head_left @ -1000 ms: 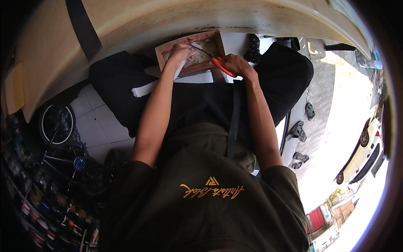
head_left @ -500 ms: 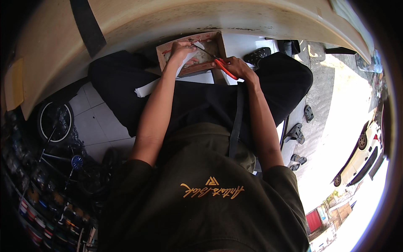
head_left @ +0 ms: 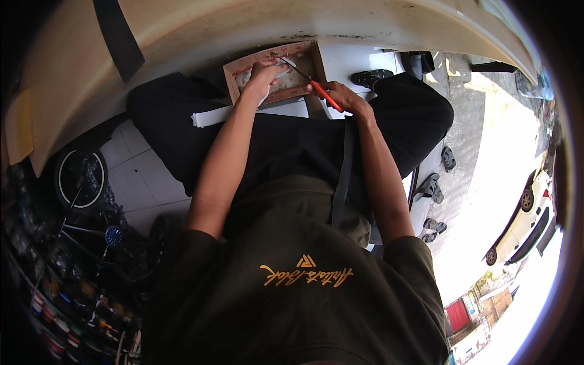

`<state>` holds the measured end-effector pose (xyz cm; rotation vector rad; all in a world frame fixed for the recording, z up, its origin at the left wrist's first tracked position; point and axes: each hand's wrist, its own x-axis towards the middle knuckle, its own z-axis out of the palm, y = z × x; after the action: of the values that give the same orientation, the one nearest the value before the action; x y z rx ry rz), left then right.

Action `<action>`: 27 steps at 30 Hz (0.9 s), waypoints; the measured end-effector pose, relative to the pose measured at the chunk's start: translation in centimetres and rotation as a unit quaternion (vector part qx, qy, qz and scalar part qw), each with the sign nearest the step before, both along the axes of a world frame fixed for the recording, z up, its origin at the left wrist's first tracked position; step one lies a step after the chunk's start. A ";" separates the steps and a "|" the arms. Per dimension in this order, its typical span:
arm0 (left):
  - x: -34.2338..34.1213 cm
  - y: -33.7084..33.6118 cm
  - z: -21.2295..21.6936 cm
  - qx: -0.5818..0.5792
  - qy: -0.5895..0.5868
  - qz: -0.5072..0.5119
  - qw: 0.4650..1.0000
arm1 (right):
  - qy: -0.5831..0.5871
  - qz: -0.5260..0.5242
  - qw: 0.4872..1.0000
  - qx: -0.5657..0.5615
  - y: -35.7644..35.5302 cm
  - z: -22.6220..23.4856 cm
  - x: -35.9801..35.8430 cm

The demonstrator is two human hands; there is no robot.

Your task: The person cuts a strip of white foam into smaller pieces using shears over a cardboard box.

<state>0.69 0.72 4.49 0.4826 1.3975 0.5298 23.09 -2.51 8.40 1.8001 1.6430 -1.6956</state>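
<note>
My left hand [head_left: 262, 75] is closed on a white strip [head_left: 210, 117], whose long end runs under my left forearm and lies across my dark trousers. Whether the strip is paper or thin foam I cannot tell. My right hand [head_left: 347, 99] grips a pair of scissors [head_left: 327, 97] by its orange-red handles. The dark blades point up and left, with their tips at the white piece beside my left fingers. Both hands are over a shallow open cardboard box [head_left: 319, 61], which holds whitish scraps that are hard to make out.
A large pale curved panel [head_left: 243, 30] arches close beyond the box. Dark shoes [head_left: 371, 78] and sandals [head_left: 429, 188] lie to the right. A small spoked wheel [head_left: 79, 176] stands on the left, above shelves of many small coloured items. A white car [head_left: 517, 225] is outside.
The scissors have turned slightly and their handles look closer together. My left hand has tilted with the white strip, whose loose end now shows more to the left.
</note>
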 end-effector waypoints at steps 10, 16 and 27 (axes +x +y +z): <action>-0.1 -0.3 -0.1 -0.029 -0.043 0.004 0.999 | -0.004 0.036 0.999 -0.013 0.1 1.3 0.1; -0.4 -0.5 -0.9 -0.024 -0.049 -0.011 0.998 | 0.014 0.052 0.999 -0.001 0.1 1.9 0.0; -0.5 -0.6 -1.8 -0.027 -0.079 -0.054 0.995 | 0.008 0.019 0.998 -0.051 -0.4 0.8 0.0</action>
<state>0.19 0.16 2.73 0.4602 1.2252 0.4329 23.13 -2.90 9.22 1.7025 1.5570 -1.7492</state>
